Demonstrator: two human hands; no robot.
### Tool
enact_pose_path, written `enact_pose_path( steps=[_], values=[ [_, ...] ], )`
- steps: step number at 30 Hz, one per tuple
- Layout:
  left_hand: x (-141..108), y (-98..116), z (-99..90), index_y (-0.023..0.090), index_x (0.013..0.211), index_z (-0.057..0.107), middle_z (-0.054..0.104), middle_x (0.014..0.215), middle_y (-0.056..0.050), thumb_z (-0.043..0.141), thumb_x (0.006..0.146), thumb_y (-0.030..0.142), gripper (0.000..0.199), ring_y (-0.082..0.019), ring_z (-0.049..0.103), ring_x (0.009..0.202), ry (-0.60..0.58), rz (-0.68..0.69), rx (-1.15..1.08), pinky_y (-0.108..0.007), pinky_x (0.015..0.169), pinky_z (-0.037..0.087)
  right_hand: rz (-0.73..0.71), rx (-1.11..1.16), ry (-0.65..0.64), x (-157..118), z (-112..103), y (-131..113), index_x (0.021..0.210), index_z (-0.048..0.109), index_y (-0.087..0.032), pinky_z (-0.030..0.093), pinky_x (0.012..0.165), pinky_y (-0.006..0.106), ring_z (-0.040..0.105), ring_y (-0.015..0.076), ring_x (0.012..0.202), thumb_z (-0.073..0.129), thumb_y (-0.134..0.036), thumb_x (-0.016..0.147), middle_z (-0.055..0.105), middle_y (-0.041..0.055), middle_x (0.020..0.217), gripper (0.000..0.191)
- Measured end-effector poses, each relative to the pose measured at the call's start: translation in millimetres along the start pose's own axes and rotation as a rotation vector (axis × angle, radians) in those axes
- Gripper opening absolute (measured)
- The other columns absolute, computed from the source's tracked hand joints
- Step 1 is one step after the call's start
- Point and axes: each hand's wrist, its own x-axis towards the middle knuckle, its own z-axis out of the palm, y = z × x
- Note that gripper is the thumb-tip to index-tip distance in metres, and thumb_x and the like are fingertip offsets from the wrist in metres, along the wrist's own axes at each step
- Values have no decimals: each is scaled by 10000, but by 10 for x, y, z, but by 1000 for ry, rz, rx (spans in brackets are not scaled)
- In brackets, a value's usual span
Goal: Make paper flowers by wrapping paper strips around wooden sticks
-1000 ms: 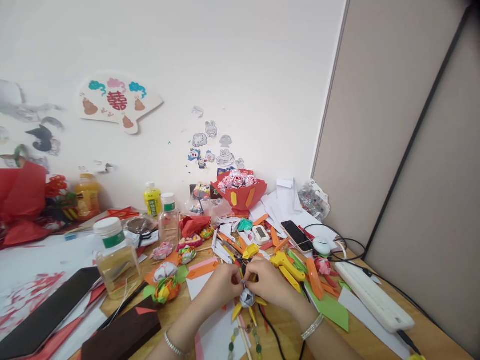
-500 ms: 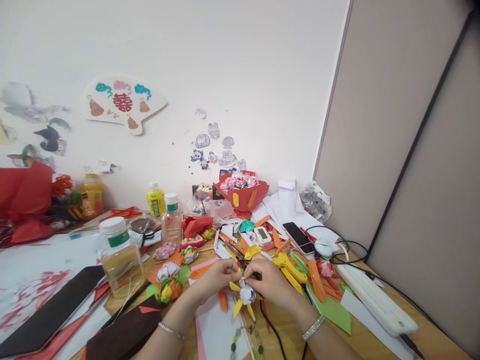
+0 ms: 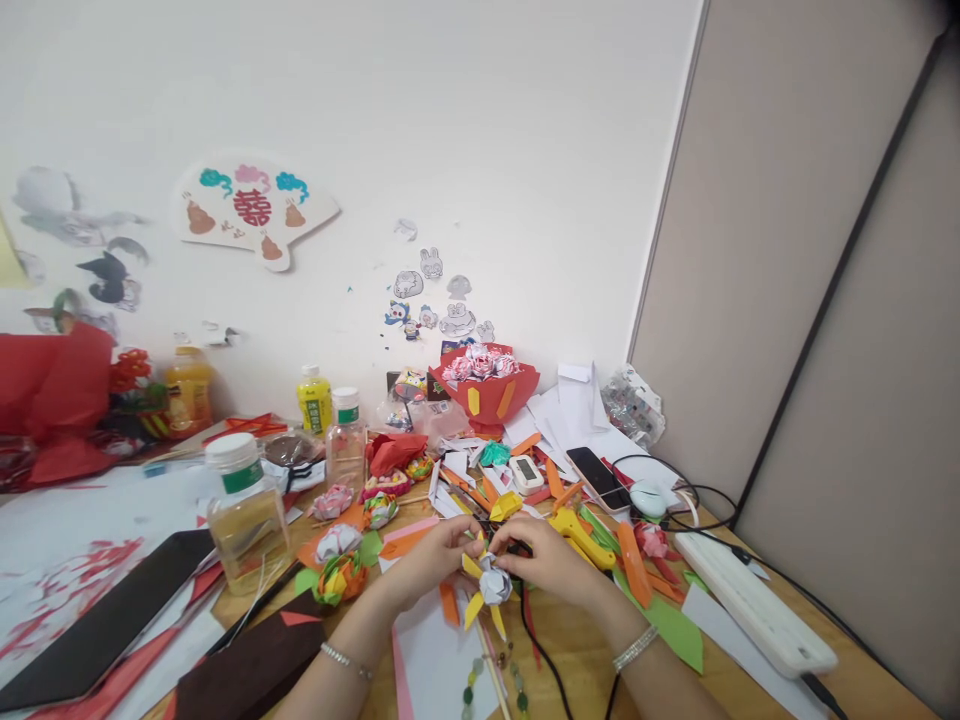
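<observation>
A folded paper flower [image 3: 495, 587] with a white centre and long yellow petals is held between my two hands, low in the middle of the head view. My left hand [image 3: 444, 556] pinches its upper left side near a yellow petal. On the upper right, my right hand [image 3: 541, 558] has its thumb and bent fingers closed on the white paper. The fingertips partly hide the flower's far side. A thin wooden stick [image 3: 496, 684] shows below the flower; whether it joins the flower I cannot tell.
Finished paper flowers [image 3: 339, 575] lie left of my hands. A yellow glue gun [image 3: 589, 540] and orange paper strips [image 3: 634, 565] are on the right. Farther out stand a clear jar [image 3: 247, 535], a red bouquet [image 3: 499, 398], a phone [image 3: 598, 477] and a white power strip [image 3: 754, 600].
My fingers have shifted slightly on the flower, and the right hand's fingers are a little more spread. The flower stays in nearly the same place. The whole view has moved slightly.
</observation>
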Motion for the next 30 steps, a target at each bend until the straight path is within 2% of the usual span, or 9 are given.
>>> enact_pose_path(
  steps=[5, 8, 11, 13, 15, 17, 25, 30],
  values=[
    [38, -78, 2, 192, 712, 431, 487, 602, 75, 636, 648, 408, 304, -100, 528, 535, 16, -12, 9, -228, 514, 440, 21, -93, -20, -13, 30, -40, 856, 605, -210, 392, 697, 219, 540, 135, 825, 541, -72, 708, 603, -6, 868, 212],
    [48, -119, 15, 198, 737, 432, 505, 606, 67, 576, 689, 449, 293, -109, 543, 544, 28, -30, 10, -232, 517, 435, 21, -54, -8, -18, 46, -49, 841, 583, -202, 397, 694, 220, 545, 133, 807, 543, -104, 733, 601, -8, 845, 151],
    [48, -142, 46, 205, 796, 434, 524, 623, 59, 533, 714, 468, 293, -112, 553, 538, 14, -56, -18, -240, 527, 431, 44, 35, -11, -21, 38, -43, 943, 570, -212, 406, 670, 217, 568, 132, 784, 545, -152, 771, 620, -8, 848, 184],
    [45, -147, 66, 209, 797, 425, 519, 617, 62, 534, 707, 462, 290, -107, 544, 524, -11, -62, -45, -238, 521, 422, 46, 25, -17, -20, 26, -29, 923, 593, -213, 406, 672, 221, 573, 136, 780, 548, -177, 785, 632, -8, 838, 149],
    [43, -146, 77, 212, 771, 411, 510, 610, 64, 539, 694, 445, 277, -105, 536, 528, -22, -52, -65, -233, 515, 411, 32, -26, -18, -15, 14, -12, 817, 627, -206, 401, 686, 226, 568, 142, 792, 554, -190, 789, 636, -6, 819, 79],
    [42, -141, 78, 215, 752, 399, 508, 606, 62, 537, 681, 422, 258, -112, 541, 547, -19, -44, -62, -233, 518, 408, 20, -48, -16, -9, 4, 3, 759, 642, -202, 399, 690, 225, 565, 141, 789, 559, -181, 785, 636, -6, 804, 89],
    [79, -137, 68, 221, 731, 379, 474, 581, 78, 453, 633, 238, 124, -99, 508, 533, 40, 15, -25, -232, 530, 395, 13, -23, -9, 12, -65, -26, 779, 671, -210, 405, 722, 244, 568, 150, 805, 577, -150, 772, 650, -1, 815, 112],
    [88, -139, 49, 223, 726, 369, 459, 596, 76, 471, 648, 245, 130, -101, 502, 540, 80, 51, -24, -234, 533, 399, -14, -58, 19, 20, -92, -25, 790, 680, -216, 410, 740, 260, 566, 155, 808, 582, -163, 779, 646, 5, 802, 112]
  ],
)
